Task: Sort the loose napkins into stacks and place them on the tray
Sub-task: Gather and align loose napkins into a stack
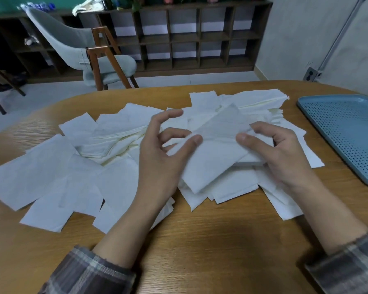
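Several loose white napkins (51, 172) lie scattered in a wide heap across the wooden table (200, 240). A small stack of napkins (217, 153) is raised above the heap between both hands. My left hand (164, 153) holds its left side, thumb on top and fingers curled. My right hand (278, 153) grips its right end, thumb on top and fingers underneath. The blue perforated tray (346, 132) lies at the right of the table with nothing on it.
A grey chair (77, 54) with wooden legs stands beyond the table's far edge. Dark wooden cubby shelves (189, 37) line the back wall. A grey wall with a socket (311, 74) is at the right. Bare tabletop lies in front of the heap.
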Available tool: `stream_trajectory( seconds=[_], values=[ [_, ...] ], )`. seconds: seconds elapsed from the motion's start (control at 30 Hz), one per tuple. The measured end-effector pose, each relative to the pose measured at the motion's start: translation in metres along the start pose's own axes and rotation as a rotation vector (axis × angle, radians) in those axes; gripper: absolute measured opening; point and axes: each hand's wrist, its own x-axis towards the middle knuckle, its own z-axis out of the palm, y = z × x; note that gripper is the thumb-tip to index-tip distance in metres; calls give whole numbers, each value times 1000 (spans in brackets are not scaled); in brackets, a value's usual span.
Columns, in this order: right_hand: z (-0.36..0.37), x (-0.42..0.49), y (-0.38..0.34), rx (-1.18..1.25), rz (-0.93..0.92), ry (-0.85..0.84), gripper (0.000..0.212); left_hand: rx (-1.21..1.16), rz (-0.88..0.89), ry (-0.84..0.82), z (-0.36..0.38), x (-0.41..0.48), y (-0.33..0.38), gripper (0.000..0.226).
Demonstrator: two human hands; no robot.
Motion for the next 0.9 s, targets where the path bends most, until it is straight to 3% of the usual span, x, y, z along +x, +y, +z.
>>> stream_trajectory(
  seconds=[0.1,0.2,0.63,0.8,0.9],
  values=[
    [1,-1,0,10,57,-124,24,89,76,-3,-5,4,-2,24],
    [4,-3,-1,35,85,-223,41,81,57,-69,-5,5,-3,19],
    [7,-3,-5,-108,36,-264,64,130,30,-101,-1,4,-5,21],
    [7,-3,-7,-81,25,-253,78,237,92,28,-1,4,-9,34],
    [5,-4,-9,93,19,-222,83,152,-82,3,-2,7,-6,46]
  ],
)
